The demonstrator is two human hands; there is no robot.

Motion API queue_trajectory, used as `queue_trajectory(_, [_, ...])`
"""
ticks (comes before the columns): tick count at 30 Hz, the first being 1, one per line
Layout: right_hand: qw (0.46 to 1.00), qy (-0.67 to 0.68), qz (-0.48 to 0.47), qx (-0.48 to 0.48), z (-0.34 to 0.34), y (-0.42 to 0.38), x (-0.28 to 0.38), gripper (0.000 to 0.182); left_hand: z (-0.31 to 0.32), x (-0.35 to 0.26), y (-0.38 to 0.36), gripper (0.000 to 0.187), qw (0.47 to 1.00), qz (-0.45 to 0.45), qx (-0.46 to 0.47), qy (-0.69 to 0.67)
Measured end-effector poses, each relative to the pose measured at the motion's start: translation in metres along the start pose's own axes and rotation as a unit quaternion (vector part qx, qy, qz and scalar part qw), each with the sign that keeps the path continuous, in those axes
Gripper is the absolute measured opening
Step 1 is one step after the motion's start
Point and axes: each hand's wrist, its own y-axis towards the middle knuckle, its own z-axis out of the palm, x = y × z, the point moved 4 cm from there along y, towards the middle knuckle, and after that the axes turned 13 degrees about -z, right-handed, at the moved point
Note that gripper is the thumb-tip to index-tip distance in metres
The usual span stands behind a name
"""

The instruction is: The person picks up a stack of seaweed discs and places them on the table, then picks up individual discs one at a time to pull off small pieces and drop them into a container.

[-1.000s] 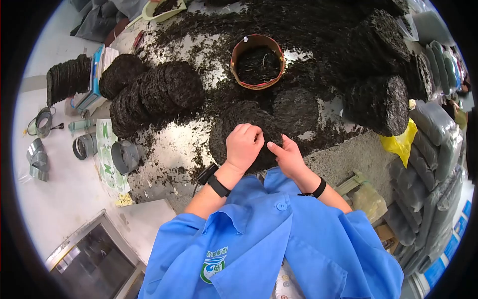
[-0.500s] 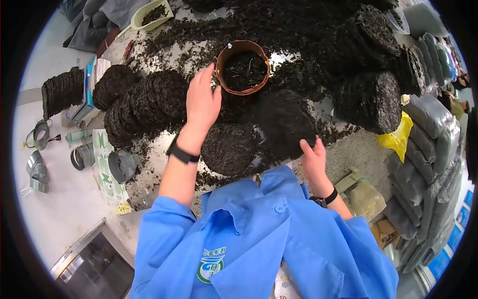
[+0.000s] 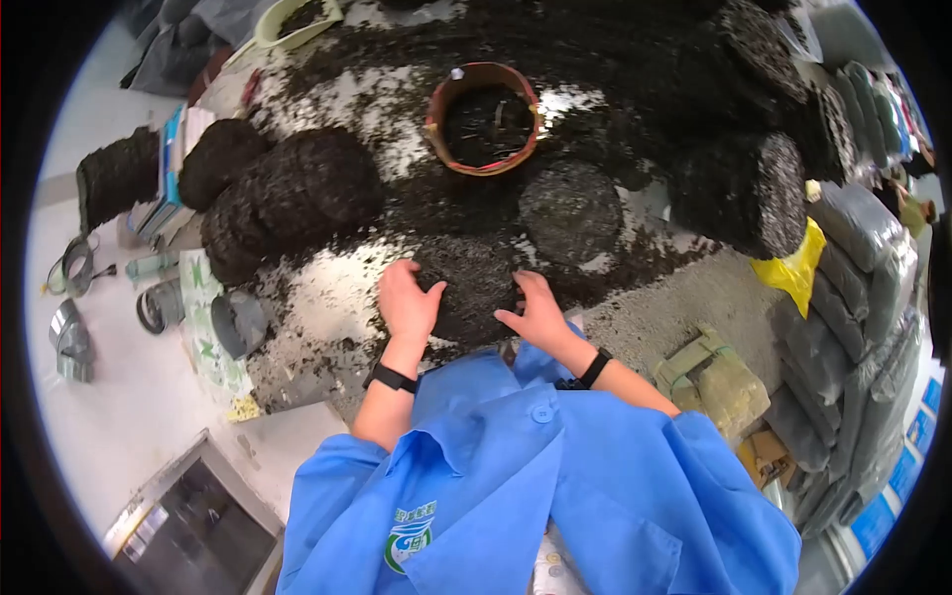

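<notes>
In front of me on the table lies a round, flat dark cake (image 3: pixel 466 283) that looks like dried seaweed. My left hand (image 3: pixel 409 300) rests at its left edge, thumb and fingers apart. At the right edge is my right hand (image 3: pixel 540 312), fingers spread and thumb pointing inward over the cake. A second round cake (image 3: pixel 570 211) lies flat just beyond my right hand. Farther back stands a round brown band-like container (image 3: pixel 436 124), with loose dark shreds inside.
Stacked dark cakes (image 3: pixel 297 193) lean at the left, and larger stacks (image 3: pixel 749 193) stand at the right. Loose shreds (image 3: pixel 595 79) cover the far table. A pale scoop (image 3: pixel 288 25), metal rings (image 3: pixel 238 322), a yellow bag (image 3: pixel 793 268) and filled plastic bags (image 3: pixel 863 258) lie around.
My left hand has come back from beside the container to the near cake. My right hand has moved left from the other cake, which now lies flat.
</notes>
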Motion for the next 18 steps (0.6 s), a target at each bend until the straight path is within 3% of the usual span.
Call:
queue_trajectory(1, [0.999,0.029,-0.014,0.006,0.001,0.002,0.006,0.072,-0.001,0.000,0.002,0.050,0.998,0.003,0.034,-0.049])
queue_trajectory(4, [0.997,0.075,-0.029,0.010,0.008,0.004,0.008,0.076,-0.023,-0.009,-0.010,0.072,0.987,0.035,-0.131,0.090])
queue_trajectory(6, [0.998,-0.044,-0.053,-0.005,0.001,0.006,0.008,0.072,-0.007,0.013,-0.006,0.085,0.994,-0.041,-0.070,0.078])
queue_trajectory(7, [0.995,-0.050,-0.072,-0.045,-0.010,0.010,0.010,0.063,0.005,0.029,-0.001,0.087,0.997,-0.042,-0.032,0.049])
queue_trajectory(10, [0.970,-0.039,-0.061,-0.233,-0.080,0.031,-0.003,0.044,0.002,0.024,-0.005,0.091,0.996,-0.033,-0.064,0.055])
queue_trajectory(12, [0.960,-0.089,-0.026,-0.263,-0.126,0.048,-0.038,0.046,0.003,0.020,-0.005,0.090,0.996,-0.041,-0.060,0.052])
queue_trajectory(14, [0.930,-0.302,-0.114,-0.176,-0.138,0.064,-0.045,0.051,0.003,0.021,-0.007,0.089,0.995,-0.051,-0.059,0.059])
queue_trajectory(15, [0.933,-0.338,-0.059,-0.108,-0.137,0.065,-0.037,0.055,0.006,0.021,-0.006,0.087,0.996,-0.067,-0.044,0.038])
queue_trajectory(18, [0.936,-0.305,-0.104,-0.138,-0.129,0.063,-0.017,0.051,0.008,0.034,0.002,0.079,0.992,-0.122,0.023,-0.031])
